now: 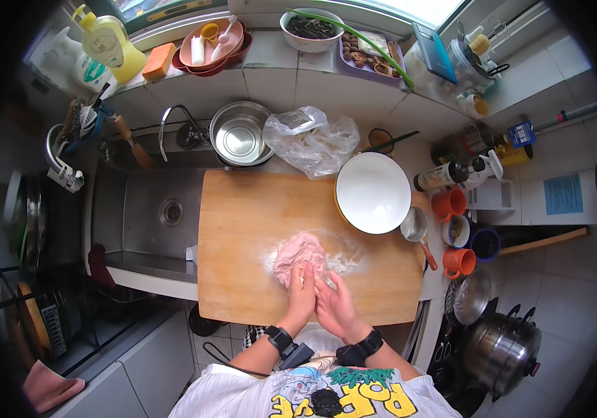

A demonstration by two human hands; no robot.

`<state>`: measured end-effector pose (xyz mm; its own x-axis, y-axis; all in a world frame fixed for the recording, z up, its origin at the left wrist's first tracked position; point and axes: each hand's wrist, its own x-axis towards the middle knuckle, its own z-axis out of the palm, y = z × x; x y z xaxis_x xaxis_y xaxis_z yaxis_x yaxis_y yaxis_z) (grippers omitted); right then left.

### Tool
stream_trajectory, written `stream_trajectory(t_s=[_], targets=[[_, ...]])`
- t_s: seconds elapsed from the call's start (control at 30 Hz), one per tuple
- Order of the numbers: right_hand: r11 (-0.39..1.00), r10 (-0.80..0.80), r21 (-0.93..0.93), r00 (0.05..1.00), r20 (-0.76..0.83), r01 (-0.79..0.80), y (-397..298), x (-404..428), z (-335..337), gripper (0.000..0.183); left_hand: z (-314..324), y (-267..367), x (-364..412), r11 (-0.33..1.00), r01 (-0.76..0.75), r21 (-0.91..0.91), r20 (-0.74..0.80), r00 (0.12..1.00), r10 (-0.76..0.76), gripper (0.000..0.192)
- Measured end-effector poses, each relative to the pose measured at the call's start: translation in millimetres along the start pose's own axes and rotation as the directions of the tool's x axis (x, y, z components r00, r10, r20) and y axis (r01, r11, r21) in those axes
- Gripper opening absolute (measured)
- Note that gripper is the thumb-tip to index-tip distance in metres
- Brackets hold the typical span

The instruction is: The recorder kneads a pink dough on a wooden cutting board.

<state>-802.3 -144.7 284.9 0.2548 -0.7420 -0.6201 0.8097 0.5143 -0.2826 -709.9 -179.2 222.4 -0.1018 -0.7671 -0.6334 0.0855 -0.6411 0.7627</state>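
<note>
A lump of soft pink dough (301,251) lies on a wooden board (246,209), with white flour (348,258) scattered beside it. My left hand (301,298) is at the near edge of the dough, fingers pointing away from me and overlapping it in view. Close against it, my right hand (337,305) has its palm turned inward and its thumb apart from the fingers. The fingertips of both hands meet at the dough's near right side. Whether the left fingers pinch any dough is hidden. Both wrists wear black straps.
A large white bowl (374,193) stands on the board's far right corner, beside a red-handled metal sieve (414,224). Behind the board are a steel pot (241,133) and a clear plastic bag (314,138). Left lies a steel sink (144,209); orange mugs (458,262) stand right.
</note>
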Motion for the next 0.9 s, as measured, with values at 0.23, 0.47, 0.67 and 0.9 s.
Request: stream_trajectory(t_s=[0.23,0.47,0.67,0.9], targets=[[0.974,-0.009,-0.226,1.0,-0.025,0.003,7,-8,10,0.064,-2,27,10,0.987,0.161,0.031,0.069,0.984,-0.163,0.029],[0.854,-0.114,-0.516,0.992,-0.053,0.071,6,-24,-4,0.053,-33,-12,40,0.8,0.495,-0.339,0.224,0.869,-0.442,0.036],[0.497,-0.564,-0.825,0.822,-0.071,0.27,0,-9,-10,0.029,-14,29,11,0.756,0.474,-0.451,0.308,0.878,-0.366,0.022],[0.215,-0.597,-0.956,0.802,0.035,0.202,-7,7,-12,0.02,-21,34,7,0.95,0.312,0.011,0.149,0.939,-0.31,0.022]])
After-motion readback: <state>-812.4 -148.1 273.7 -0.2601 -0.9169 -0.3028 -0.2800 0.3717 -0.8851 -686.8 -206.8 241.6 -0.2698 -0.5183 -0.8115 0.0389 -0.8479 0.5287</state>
